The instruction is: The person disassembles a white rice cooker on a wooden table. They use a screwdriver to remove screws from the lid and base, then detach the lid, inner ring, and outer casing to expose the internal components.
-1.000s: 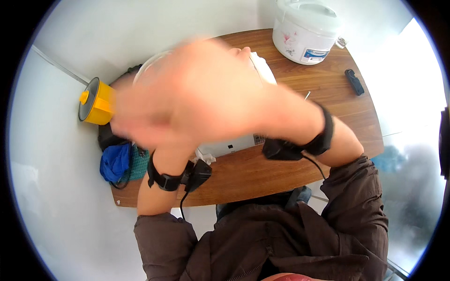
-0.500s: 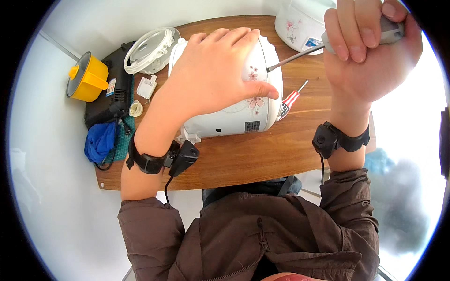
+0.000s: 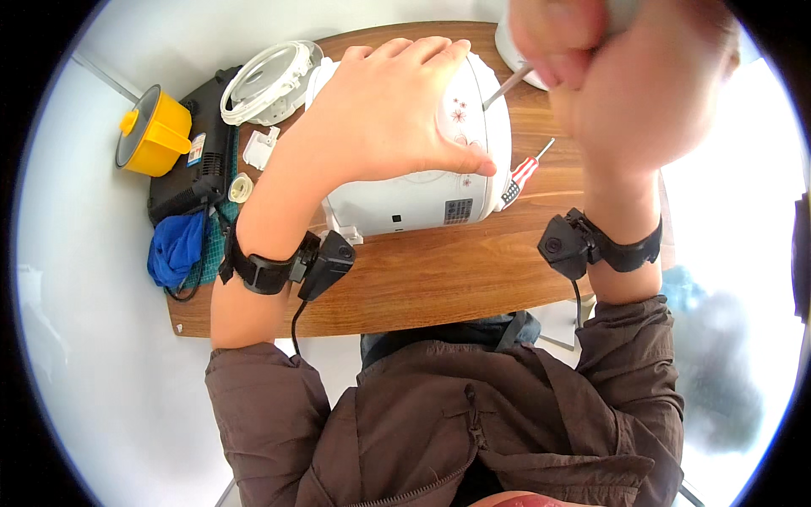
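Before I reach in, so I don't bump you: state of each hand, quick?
Left hand: open, spread over the white flower-patterned rice cooker.
Right hand: closed, holding a screwdriver, its tip at the cooker.

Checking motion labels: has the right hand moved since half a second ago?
Yes: judged against the flag-handled screwdriver, the right hand has shifted left, nearer the side-lying white cooker.

Left fingers (image 3: 420,57) rest on the white flower-patterned appliance (image 3: 389,203); right fingers (image 3: 559,35) hold a screwdriver (image 3: 508,87) against it.
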